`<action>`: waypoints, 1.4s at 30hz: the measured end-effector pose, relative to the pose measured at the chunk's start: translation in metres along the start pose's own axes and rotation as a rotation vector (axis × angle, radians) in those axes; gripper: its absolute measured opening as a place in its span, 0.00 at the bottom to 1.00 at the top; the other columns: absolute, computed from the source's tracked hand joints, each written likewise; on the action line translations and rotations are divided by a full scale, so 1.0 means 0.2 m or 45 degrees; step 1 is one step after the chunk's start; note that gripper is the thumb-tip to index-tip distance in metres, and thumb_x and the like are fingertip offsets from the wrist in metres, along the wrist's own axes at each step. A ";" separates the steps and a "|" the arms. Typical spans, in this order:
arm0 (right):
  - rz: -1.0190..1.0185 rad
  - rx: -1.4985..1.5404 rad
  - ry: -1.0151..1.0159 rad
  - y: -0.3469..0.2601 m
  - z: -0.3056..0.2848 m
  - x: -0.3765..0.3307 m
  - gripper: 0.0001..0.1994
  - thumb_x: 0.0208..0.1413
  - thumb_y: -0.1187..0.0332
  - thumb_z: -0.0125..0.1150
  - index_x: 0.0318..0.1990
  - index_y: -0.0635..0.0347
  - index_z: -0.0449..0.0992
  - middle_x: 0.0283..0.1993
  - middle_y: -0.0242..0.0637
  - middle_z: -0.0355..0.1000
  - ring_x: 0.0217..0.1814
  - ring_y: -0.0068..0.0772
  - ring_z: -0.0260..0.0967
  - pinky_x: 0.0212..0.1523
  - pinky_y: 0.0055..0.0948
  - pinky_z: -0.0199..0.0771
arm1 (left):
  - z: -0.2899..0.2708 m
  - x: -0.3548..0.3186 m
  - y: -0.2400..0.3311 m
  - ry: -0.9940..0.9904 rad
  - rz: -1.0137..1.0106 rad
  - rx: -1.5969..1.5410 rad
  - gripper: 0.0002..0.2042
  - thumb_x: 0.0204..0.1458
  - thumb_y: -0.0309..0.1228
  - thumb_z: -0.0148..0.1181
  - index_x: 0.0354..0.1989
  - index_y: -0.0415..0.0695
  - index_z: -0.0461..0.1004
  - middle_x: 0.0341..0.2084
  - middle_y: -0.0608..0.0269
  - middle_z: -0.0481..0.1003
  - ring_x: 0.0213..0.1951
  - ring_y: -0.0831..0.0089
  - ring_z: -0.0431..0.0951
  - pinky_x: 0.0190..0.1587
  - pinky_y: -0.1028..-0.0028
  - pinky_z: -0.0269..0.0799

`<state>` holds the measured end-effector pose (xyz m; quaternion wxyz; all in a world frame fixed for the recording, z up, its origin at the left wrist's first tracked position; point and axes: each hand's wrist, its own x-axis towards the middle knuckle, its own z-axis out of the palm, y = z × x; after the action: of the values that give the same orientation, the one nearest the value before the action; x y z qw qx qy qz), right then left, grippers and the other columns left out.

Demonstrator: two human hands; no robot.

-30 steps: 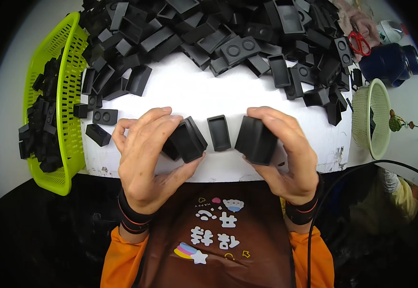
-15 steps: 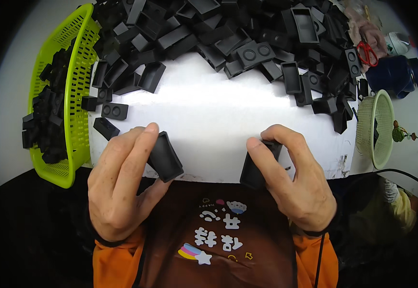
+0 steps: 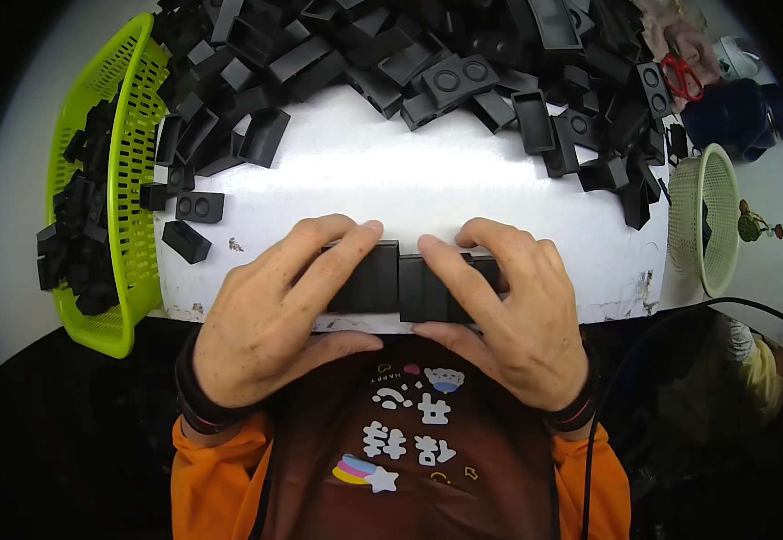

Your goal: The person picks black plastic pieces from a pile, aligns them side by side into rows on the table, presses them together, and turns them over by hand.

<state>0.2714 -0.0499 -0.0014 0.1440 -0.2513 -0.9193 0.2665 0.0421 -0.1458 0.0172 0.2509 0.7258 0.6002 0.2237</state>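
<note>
- At the left, the green basket [image 3: 144, 270] carried a heap of black blocks [image 3: 85, 216]; whether these were finished or waiting, I could not tell.
- Just right of it, a few loose blocks [image 3: 200, 207] lay on the white bench [image 3: 364, 193], apart from the hands.
- The left hand [image 3: 274, 306] was half open and curved over a left block [image 3: 369, 279], with a fingertip at its far edge; the thumb looked apart from it, so I could not tell if it gripped.
- In the middle, this block met the right block [image 3: 420, 292] end to end, or nearly so, not exactly in line, close to the near edge.
- The right hand [image 3: 513, 315] was also half open, bent around its block, one fingertip at the far side and the thumb by the near side; its grip I could not tell.
- I judged the work only partway, because a large pile [image 3: 409, 63] of blocks covered the far side.
- As for room, the basket's wall bounded the left, and a white stretch showed between the pile and the hands.
- At the right, the pale basket [image 3: 718, 225] stood beside the edge, and a black cable [image 3: 587, 459] ran near the forearm, which called for care.
</note>
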 end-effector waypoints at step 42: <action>0.092 0.372 0.434 0.05 -0.02 -0.01 0.10 0.54 0.84 0.64 0.43 0.74 0.72 0.45 0.52 0.72 0.32 0.35 0.75 0.29 0.26 0.74 | 0.10 0.01 -0.01 0.502 -0.244 -0.500 0.07 0.53 0.19 0.66 0.38 0.31 0.77 0.36 0.54 0.76 0.24 0.75 0.75 0.26 0.77 0.71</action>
<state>0.2794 -0.0421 -0.0033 0.3226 -0.3018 -0.8237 0.3555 0.0527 -0.1460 0.0012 0.2851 0.5460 0.6485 0.4473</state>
